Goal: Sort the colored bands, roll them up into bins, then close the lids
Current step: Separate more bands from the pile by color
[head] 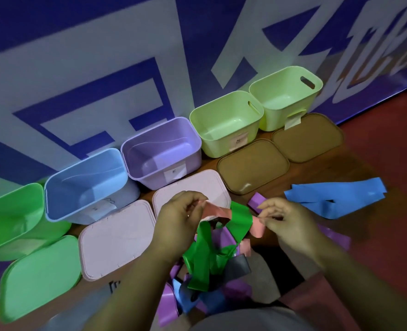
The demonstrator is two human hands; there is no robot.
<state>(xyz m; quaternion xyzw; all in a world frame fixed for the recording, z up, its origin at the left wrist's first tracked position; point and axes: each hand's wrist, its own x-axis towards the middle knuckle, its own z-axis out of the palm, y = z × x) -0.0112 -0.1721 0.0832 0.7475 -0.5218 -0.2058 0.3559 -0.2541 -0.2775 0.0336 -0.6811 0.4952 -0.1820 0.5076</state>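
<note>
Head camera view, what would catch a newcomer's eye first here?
First, the left hand and right hand at centre, pinching a pink band above a tangle of coloured bands. Behind them a row of open bins lines the banner, lids lying in front; a blue band lies apart at right.

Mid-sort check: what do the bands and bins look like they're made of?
The pink band pinched between left hand and right hand, and the green band draped across it, look like thin rubber or latex: they fold and hang limp, slightly shiny. The purple bin looks like moulded plastic, smooth: rigid walls, rolled rim, soft highlights.
</note>
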